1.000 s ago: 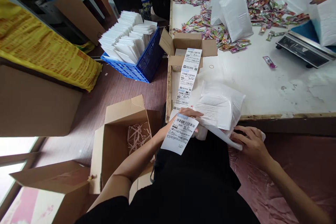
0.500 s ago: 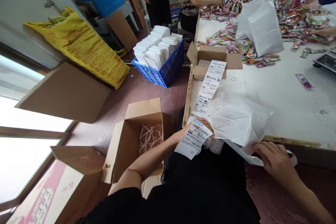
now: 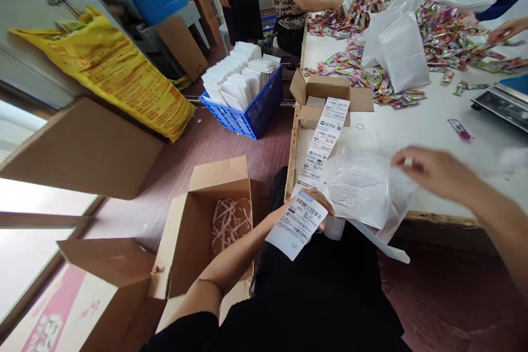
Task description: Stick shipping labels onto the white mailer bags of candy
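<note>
Matt paper label (image 3: 296,225); glossy, seemingly plastic bag (image 3: 363,192).

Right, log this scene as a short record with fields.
left hand: at the edge of the white package, printed label over it
right hand: blurred, apparently empty, above the table
label strip: draped over the small open carton
blue crate: white packets inside
large open carton: pale strips inside

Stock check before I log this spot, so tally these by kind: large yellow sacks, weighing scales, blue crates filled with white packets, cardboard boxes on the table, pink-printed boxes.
Yellow sack: 1
Weighing scale: 1
Blue crate with white packets: 1
Cardboard box on the table: 1
Pink-printed box: 1
Total: 5
</note>
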Action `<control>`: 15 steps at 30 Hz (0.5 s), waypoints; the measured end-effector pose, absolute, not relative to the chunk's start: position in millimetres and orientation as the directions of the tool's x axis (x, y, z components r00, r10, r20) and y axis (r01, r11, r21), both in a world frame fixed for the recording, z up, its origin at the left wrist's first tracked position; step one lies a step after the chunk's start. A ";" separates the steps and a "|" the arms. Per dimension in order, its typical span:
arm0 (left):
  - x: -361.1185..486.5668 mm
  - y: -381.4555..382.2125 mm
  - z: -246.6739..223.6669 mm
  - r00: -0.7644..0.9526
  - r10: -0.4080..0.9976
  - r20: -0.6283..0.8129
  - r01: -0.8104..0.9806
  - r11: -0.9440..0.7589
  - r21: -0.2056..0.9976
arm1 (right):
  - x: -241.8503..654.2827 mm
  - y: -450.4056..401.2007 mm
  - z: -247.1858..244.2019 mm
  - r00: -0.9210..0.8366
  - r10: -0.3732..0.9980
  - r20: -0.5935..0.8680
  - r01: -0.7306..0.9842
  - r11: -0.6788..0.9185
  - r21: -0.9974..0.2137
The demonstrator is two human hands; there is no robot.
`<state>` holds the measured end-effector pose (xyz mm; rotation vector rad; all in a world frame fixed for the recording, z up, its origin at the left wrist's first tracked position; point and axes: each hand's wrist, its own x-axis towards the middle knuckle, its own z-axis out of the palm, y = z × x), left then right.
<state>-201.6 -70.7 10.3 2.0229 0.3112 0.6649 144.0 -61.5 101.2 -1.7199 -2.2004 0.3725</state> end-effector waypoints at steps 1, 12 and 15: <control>-202.5 -72.3 15.5 0.820 0.491 0.295 -0.034 -0.473 0.881 | 136.0 -86.4 87.1 -0.292 0.956 -0.030 0.843 0.243 -0.480; -211.8 -78.9 9.3 0.887 0.423 0.184 0.088 -0.547 0.833 | 123.7 -139.0 -1.3 -0.265 0.963 -0.056 0.906 0.229 -0.356; -220.1 -80.2 5.5 0.895 0.422 0.147 0.146 -0.588 0.795 | 125.5 -135.3 -7.8 -0.276 0.961 -0.034 0.912 0.250 -0.324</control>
